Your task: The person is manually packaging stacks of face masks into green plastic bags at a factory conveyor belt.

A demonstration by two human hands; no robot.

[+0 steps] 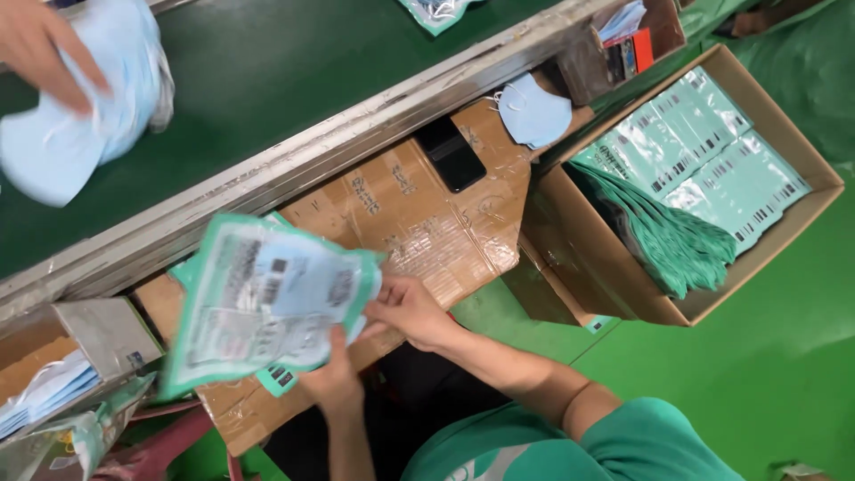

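Over taped cardboard, green-edged pouch pinched between left hand, right hand

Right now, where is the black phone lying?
In the head view, the black phone lies flat on the taped cardboard sheet, just below the conveyor's metal rail and left of a loose light-blue face mask.

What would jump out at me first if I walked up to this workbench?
Both hands, left hand and right hand, hold a mint-green mask packet over the taped cardboard sheet. At right, an open cardboard box holds stacked packets. At top left, another person's hand grips pale blue masks.
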